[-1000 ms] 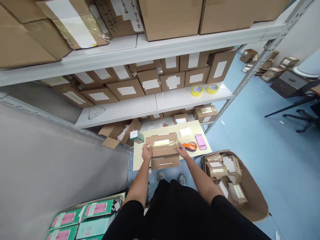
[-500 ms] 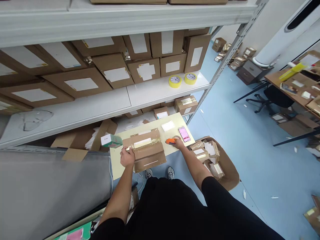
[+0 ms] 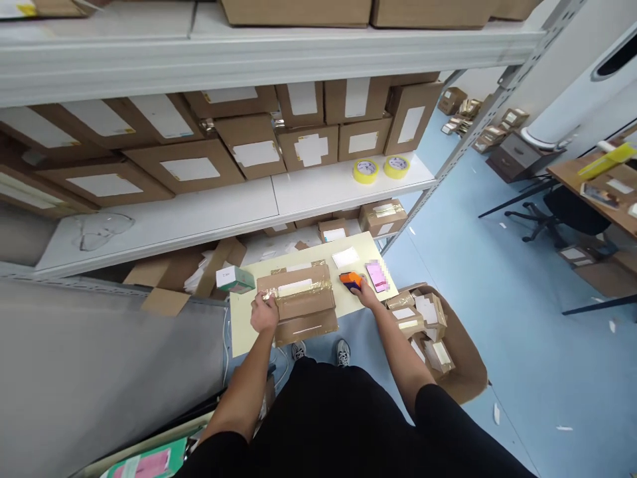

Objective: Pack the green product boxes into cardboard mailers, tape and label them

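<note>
On the pale yellow table [image 3: 243, 328] lies a flattish cardboard box [image 3: 303, 307] with a front flap, gold-brown tape and a white label strip. My left hand [image 3: 264, 313] grips its left edge, fingers curled over the taped end. To the right of the box, my right hand [image 3: 367, 292] is closed around an orange and dark-blue handheld tool [image 3: 351, 281], whose exact kind I cannot make out. The tool is apart from the box. A small green-and-white carton [image 3: 235, 279] stands at the box's upper left. White paper slips [image 3: 345, 257] and a pink, pixelated phone-like item [image 3: 377, 275] lie near my right hand.
Shelving [image 3: 219, 207] with labelled cartons rises behind the table. Two yellow tape rolls [image 3: 365, 171] sit on it. A large open carton [image 3: 465, 345] of small boxes stands at the right. An open flap carton [image 3: 166, 300] juts out at the left.
My view has shifted, so the scene sits lower and further right. In my right hand the orange tool has turned, showing its dark-blue side. My left hand stays on the box's edge.
</note>
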`<act>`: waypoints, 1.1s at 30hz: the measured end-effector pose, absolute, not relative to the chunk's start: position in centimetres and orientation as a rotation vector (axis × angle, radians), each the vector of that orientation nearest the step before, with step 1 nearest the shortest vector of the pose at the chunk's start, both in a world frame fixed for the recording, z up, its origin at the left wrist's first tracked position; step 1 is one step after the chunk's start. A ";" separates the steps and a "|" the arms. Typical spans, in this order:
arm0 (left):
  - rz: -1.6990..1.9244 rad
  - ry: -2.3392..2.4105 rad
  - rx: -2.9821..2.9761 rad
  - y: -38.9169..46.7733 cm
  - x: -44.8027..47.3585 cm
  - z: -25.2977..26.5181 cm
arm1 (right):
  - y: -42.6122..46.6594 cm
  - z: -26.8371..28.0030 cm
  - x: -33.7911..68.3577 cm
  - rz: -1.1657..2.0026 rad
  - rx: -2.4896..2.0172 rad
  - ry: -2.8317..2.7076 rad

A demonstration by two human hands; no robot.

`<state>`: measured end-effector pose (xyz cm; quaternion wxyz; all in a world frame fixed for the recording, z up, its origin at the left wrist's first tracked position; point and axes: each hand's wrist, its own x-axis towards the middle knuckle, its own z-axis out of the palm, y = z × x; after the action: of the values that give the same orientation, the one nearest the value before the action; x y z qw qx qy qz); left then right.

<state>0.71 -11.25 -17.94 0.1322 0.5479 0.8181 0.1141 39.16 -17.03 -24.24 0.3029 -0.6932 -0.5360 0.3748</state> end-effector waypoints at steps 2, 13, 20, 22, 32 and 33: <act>0.333 2.354 1.601 -11.3 0.8 -17.7 | -17.1 -21.8 38.7 1.024 -1.761 -1.365; 0.406 2.271 1.628 -11.8 0.8 -17.1 | -15.1 -13.8 27.0 1.350 -1.277 -1.398; 0.518 2.232 1.574 -12.0 0.6 -18.3 | -15.7 -17.1 27.3 1.444 -1.333 -1.396; 0.573 2.197 1.561 -11.9 0.3 -18.4 | -15.7 -17.2 27.3 1.450 -1.327 -1.388; 0.806 1.784 1.424 -10.4 2.2 -14.2 | -15.8 -17.1 27.2 1.430 -1.292 -1.405; 0.692 1.645 1.361 -10.0 3.2 -13.6 | -15.8 -17.2 27.1 1.432 -1.278 -1.411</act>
<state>3.16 -9.97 -13.64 0.4338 0.5465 0.6603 0.2778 27.14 -15.81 -17.15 0.3707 -0.4983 -0.5500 0.5583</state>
